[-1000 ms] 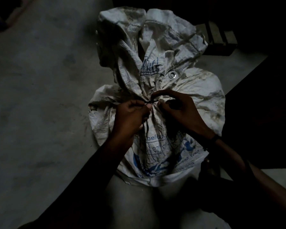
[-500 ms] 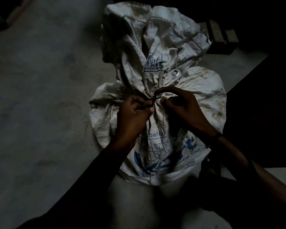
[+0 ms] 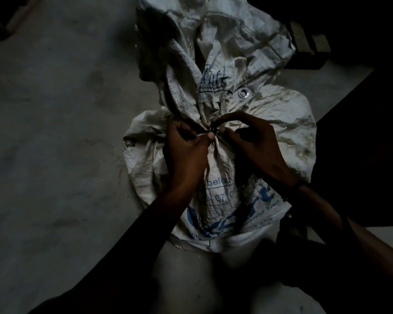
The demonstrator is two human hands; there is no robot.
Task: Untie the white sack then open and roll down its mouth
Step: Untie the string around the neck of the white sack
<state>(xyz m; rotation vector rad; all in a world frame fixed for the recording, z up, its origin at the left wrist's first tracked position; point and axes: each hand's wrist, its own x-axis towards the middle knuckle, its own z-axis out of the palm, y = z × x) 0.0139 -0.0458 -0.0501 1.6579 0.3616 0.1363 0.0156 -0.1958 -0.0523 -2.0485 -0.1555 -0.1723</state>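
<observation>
A dirty white woven sack (image 3: 279, 123) with blue print stands on the grey floor, its neck gathered and bound by a thin dark tie (image 3: 213, 128). The loose mouth fans out above the tie, with a metal eyelet (image 3: 243, 93) on it. My left hand (image 3: 186, 148) pinches the tie from the left with thumb and fingers. From the right, my right hand (image 3: 252, 141) pinches the same knot with its fingertips. Both hands touch the sack's neck. The knot itself is small and dark, and its state is hard to make out.
Grey concrete floor (image 3: 61, 155) stretches to the left. A dark slatted wooden object (image 3: 309, 48) sits behind the sack at the upper right. Deep shadow covers the right side and the lower edge. The scene is very dim.
The view has shifted slightly, so the sack sits higher in frame. Both hands stay at the knot, with their fingertips working closer together on the tie.
</observation>
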